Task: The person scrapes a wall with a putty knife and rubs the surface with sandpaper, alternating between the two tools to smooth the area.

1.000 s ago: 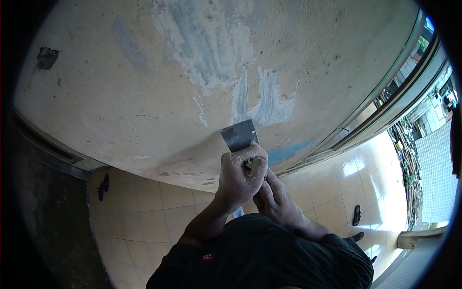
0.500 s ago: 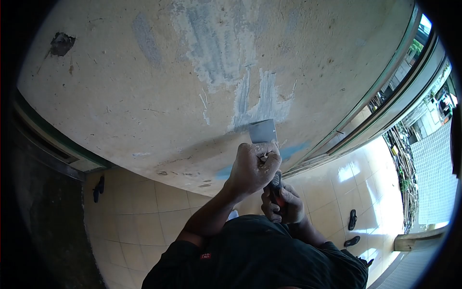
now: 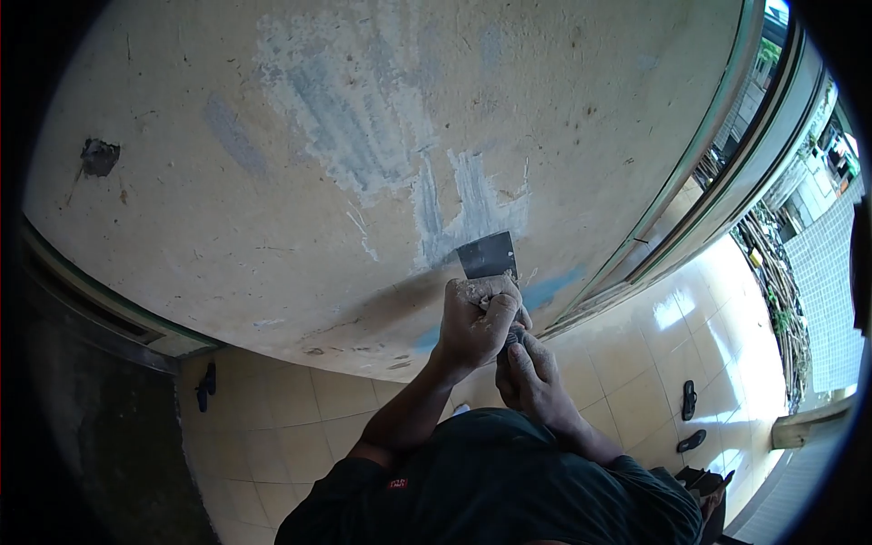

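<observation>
A scraper with a wide flat blade (image 3: 489, 257) meets the wall (image 3: 245, 245) at the lower end of a whitish-grey scraped patch (image 3: 341, 109). My left hand (image 3: 474, 322), dusted with pale powder, is closed in a fist around the scraper just below the blade. Below it, my right hand (image 3: 538, 381) wraps the dark handle, thumb lying along it. The two hands touch or nearly touch, and most of the handle is hidden between them.
A hole (image 3: 99, 157) marks the wall at upper left, and a blue smear (image 3: 552, 288) lies right of the blade. Black sandals (image 3: 689, 400) are on the tiled floor (image 3: 627, 386) to the right; dark footwear (image 3: 206, 387) is at left. A window frame (image 3: 699, 218) edges the wall.
The blade has turned and now looks darker. My right hand has slid up the handle, closer to my left hand. The view has shifted, so the wall marks sit further left.
</observation>
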Demonstrator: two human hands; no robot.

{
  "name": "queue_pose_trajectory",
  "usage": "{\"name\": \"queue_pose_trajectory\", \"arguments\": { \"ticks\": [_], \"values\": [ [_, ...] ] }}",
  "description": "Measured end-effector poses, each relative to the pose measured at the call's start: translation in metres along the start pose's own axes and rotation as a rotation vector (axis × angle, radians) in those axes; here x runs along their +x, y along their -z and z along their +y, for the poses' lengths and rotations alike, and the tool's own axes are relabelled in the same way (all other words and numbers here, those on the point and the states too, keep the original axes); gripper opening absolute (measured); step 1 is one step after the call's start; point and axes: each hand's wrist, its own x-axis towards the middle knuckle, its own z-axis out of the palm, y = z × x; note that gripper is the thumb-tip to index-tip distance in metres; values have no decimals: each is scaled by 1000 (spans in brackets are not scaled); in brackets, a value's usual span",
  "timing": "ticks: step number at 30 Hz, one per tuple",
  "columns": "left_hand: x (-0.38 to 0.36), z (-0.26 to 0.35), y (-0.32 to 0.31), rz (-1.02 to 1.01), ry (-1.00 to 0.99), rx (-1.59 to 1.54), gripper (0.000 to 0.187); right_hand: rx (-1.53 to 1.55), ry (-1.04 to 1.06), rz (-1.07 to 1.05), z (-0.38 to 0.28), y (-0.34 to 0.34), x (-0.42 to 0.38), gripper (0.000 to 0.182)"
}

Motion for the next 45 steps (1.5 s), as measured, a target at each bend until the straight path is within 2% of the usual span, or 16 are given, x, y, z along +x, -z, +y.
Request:
{"name": "queue_pose_trajectory", "arguments": {
  "ticks": [3, 5, 8, 12, 14, 16, 18, 19, 21, 28, 30, 35, 40, 43, 45],
  "values": [
    [7, 10, 0, 16, -72, 20, 22, -85, -3, 26, -17, -7, 3, 26],
    [11, 22, -1, 10, -102, 39, 21, -62, 4, -31, -24, -9, 5, 25],
    [4, 8, -7, 79, -124, -62, 20, -95, 49, -15, -16, -4, 4, 25],
    [1, -4, -8, 88, -100, -25, 19, -107, 21, 37, -7, -3, 5, 26],
    [4, -3, -6, 139, -187, -19, 19, -97, 85, 30, -7, -10, 10, 24],
    [6, 0, -4, 181, -185, -39, 19, -110, 67, 5, -7, -12, 14, 21],
    [9, 13, -3, 144, -222, 97, 19, -70, 55, -16, -7, -13, 16, 20],
    [6, 12, -3, 144, -223, 99, 19, -70, 56, -17, -8, -13, 14, 20],
    [0, 9, -5, 118, -104, 47, 19, -36, -2, -11, -13, -12, 5, 21],
    [9, 20, -8, 122, -57, 124, 20, -61, -123, 30, -30, -15, 6, 23],
    [6, 21, -11, 121, -91, 108, 20, -53, -102, 14, -35, -18, 0, 23],
    [1, 16, -15, 140, 11, 89, 21, -84, -80, 48, -27, -17, -5, 23],
    [4, 19, -15, 144, -17, 50, 22, -110, -142, 71, -35, -17, -9, 24],
    [-2, 12, -14, 140, -32, 26, 23, -111, -1, 45, -19, -17, -6, 23],
    [1, 16, -13, 149, -55, 88, 23, -96, -4, 47, -22, -19, -4, 23]
  ]
}}
